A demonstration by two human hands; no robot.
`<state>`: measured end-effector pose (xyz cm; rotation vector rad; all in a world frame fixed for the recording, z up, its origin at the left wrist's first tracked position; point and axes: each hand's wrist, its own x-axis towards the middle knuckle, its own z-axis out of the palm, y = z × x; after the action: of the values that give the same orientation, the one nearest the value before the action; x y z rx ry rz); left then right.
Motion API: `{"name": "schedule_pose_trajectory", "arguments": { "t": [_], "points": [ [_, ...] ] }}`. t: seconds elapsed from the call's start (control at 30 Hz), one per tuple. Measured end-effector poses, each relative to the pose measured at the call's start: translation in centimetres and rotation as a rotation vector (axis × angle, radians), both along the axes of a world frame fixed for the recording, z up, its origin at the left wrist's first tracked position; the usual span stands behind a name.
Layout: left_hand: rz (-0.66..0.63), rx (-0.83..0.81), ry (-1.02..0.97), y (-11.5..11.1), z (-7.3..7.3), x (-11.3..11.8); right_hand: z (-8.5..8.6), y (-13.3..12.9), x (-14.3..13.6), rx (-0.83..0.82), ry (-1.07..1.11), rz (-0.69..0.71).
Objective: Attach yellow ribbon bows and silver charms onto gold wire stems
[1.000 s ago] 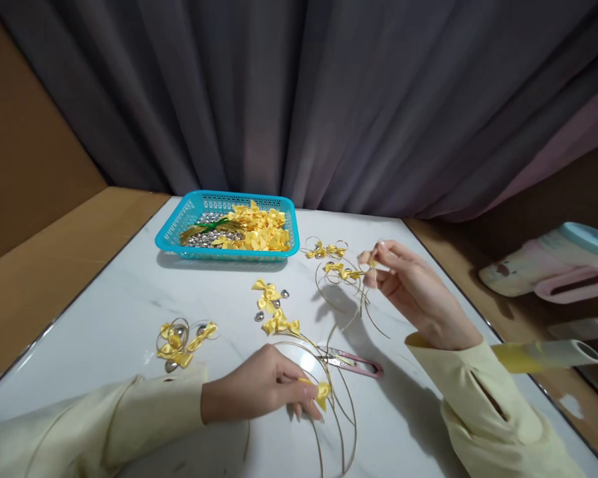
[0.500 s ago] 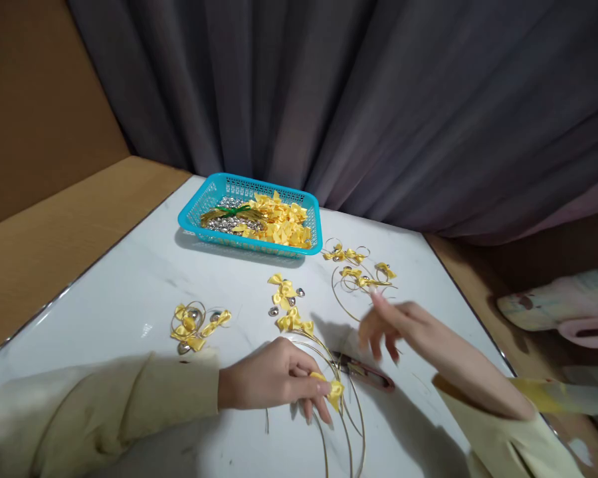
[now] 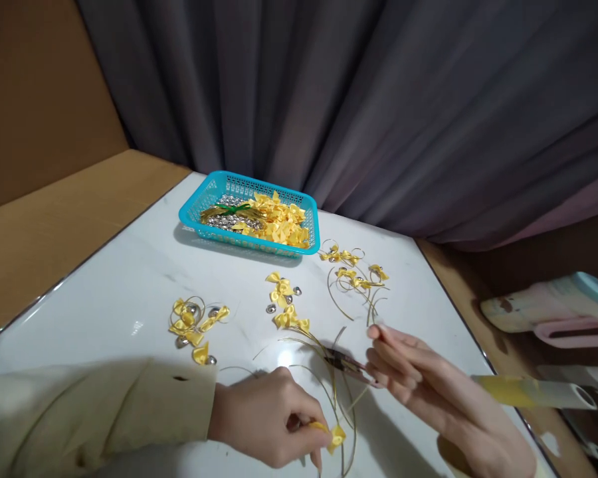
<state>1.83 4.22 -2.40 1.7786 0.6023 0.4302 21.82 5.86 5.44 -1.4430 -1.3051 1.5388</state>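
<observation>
The left hand [image 3: 274, 425] is almost closed, with finger and thumb pinching a small yellow ribbon bow [image 3: 337, 438]. The bow sticks out sideways toward the right. The right hand [image 3: 428, 382] is up and to the right of it, a bit farther away. Its fingertips are squeezed together, but I can't tell if they hold anything. Thin gold wires [image 3: 335, 392] curl between the hands. Beyond is a blue plastic basket [image 3: 187, 214].

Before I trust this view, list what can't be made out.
All in the head view:
Pinched yellow satin bow: partly hidden by left hand.
What right hand holds, if anything: fingertips blurred.
Turquoise plastic basket: floor under its contents.
Pastel tumbler: cut by right edge.
</observation>
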Motion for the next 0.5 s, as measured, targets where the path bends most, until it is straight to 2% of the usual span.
{"name": "schedule_pose_trajectory", "arguments": {
  "t": [0.13, 0.2, 0.27, 0.4, 0.5],
  "points": [
    [0.016, -0.226, -0.029, 0.2, -0.6, 0.1, 2.0, 1.1, 0.5, -0.215, 0.033, -0.059],
    [0.019, -0.327, -0.049, 0.2, -0.8, 0.1, 2.3, 1.9, 0.7, -0.232, 0.046, -0.107],
    [0.026, -0.368, -0.052, 0.3, -0.8, 0.2, 2.2, 2.9, 0.8, -0.21, 0.033, -0.099],
    [0.023, -0.377, -0.059, 0.6, -0.7, 0.0, 1.8, 5.1, 0.2, -0.132, -0.06, 0.048],
    [0.031, -0.321, -0.008, 0.7, -0.5, -0.1, 1.4, 6.3, -1.7, -0.086, -0.235, 0.258]
  ]
}}
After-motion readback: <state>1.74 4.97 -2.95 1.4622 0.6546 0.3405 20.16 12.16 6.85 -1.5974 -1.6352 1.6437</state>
